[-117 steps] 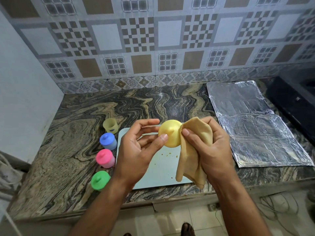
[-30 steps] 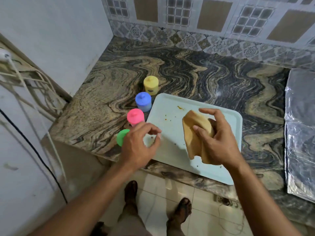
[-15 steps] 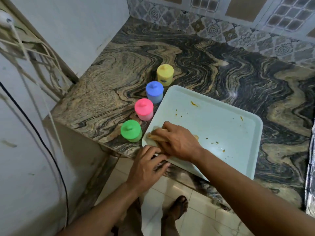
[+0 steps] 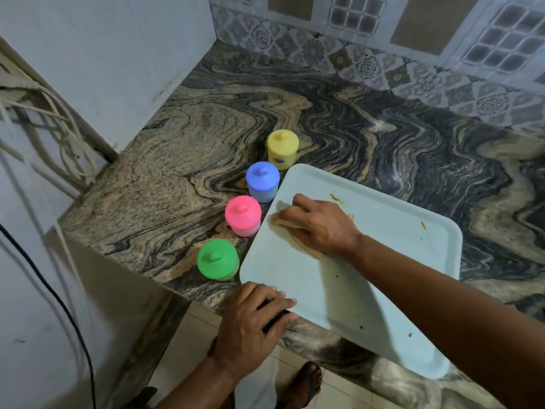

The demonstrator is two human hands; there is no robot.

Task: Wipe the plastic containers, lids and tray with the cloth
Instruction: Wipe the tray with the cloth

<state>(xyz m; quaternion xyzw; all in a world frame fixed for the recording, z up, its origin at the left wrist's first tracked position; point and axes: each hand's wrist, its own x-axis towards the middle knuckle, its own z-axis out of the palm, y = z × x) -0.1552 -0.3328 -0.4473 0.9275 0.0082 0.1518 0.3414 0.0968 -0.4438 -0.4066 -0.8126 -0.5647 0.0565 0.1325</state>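
Your right hand (image 4: 320,224) pressed the cloth (image 4: 283,221) flat; your left hand (image 4: 253,323) gripped the tray (image 4: 383,290) overhanging the surface (image 4: 177,160): pushing could tip it.

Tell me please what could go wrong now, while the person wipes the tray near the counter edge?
The tray overhangs the counter edge, steadied only by the left hand at its corner; pressure from the right hand on the cloth might tip it. A wide stroke could also knock the pink container beside the tray.
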